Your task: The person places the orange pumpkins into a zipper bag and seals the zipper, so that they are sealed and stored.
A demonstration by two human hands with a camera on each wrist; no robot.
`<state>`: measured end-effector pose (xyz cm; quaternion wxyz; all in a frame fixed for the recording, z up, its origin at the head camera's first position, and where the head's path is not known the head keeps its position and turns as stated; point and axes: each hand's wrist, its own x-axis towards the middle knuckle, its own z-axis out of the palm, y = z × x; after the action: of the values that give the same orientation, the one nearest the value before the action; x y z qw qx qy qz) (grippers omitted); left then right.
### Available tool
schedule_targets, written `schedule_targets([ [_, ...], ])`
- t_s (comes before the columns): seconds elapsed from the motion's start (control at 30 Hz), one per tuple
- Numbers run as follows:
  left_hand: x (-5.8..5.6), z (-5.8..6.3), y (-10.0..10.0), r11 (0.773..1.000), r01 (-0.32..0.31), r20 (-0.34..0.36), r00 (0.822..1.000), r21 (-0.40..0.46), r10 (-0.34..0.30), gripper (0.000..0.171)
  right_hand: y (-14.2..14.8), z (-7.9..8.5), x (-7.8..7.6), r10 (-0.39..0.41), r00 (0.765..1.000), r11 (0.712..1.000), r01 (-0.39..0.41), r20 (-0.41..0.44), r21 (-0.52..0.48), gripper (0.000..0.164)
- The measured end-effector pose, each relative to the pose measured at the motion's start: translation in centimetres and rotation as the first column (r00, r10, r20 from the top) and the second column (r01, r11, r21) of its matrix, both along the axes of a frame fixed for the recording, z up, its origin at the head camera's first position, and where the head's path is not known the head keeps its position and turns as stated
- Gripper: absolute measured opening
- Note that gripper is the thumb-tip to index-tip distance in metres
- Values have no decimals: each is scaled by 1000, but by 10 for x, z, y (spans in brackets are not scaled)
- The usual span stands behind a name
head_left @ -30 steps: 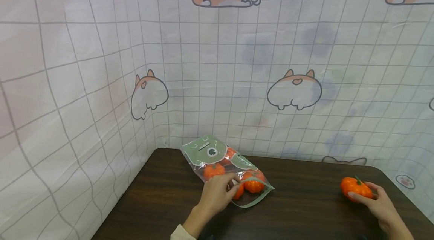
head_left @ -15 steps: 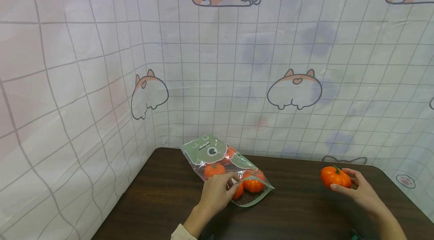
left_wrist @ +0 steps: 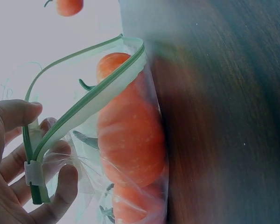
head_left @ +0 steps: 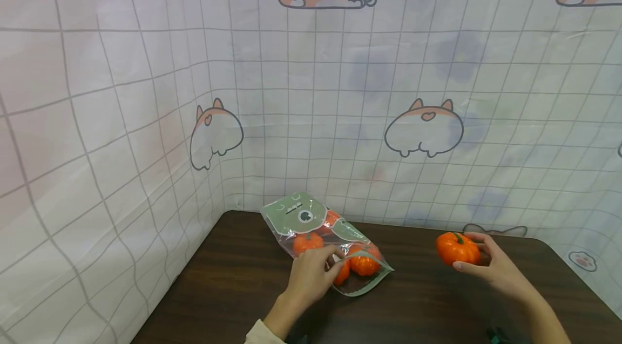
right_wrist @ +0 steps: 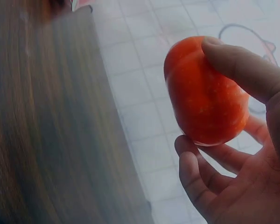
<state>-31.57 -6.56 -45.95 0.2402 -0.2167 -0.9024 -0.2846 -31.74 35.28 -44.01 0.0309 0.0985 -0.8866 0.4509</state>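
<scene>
My left hand (head_left: pixel 313 275) pinches the green-edged rim of a clear zip bag (head_left: pixel 306 217) with a cartoon face printed on it. In the left wrist view the bag's mouth (left_wrist: pixel 91 95) gapes, with a white slider (left_wrist: pixel 34 173) near the fingers. Several orange toy pumpkins (left_wrist: pixel 130 140) with green stems lie inside. Off to the right, my right hand (head_left: pixel 502 268) grips another orange pumpkin (head_left: pixel 457 249) by its side, raised above the table and apart from the bag. Thumb and fingers hold it from opposite sides in the right wrist view (right_wrist: pixel 207 93).
A dark brown wooden table (head_left: pixel 413 301) lies under both hands. White gridded cloth (head_left: pixel 316 133) with cartoon dogs rises behind the table and along its left side. A small dark green item (head_left: pixel 497 335) shows at the bottom edge, too little to identify.
My right hand has carried the pumpkin leftward and slightly up, closer to the bag. The left hand and the bag stay where they were.
</scene>
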Motion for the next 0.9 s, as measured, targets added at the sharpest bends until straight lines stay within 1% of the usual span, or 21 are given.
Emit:
schedule_targets([
  [0.17, 0, 0, 0, 1000, -2, 0, 1000, -3, 2, 7, -8, 3, 1, 26, 999, 1000, -26, -34, 4, 80],
  [0.4, 0, 0, 0, 1000, -5, 4, 1000, -3, 5, 7, -19, 7, 4, 60, 998, 998, -61, -24, -27, 77],
  [0.7, 0, 1, 0, 1000, 4, -12, 1000, 8, -4, 8, -31, 9, 4, 153, 987, 988, -154, -42, -22, 69],
  [0.9, 1, 1, 0, 1000, 7, -19, 1000, 9, -7, 7, -39, 8, 5, 207, 978, 978, -207, -16, -36, 71],
])
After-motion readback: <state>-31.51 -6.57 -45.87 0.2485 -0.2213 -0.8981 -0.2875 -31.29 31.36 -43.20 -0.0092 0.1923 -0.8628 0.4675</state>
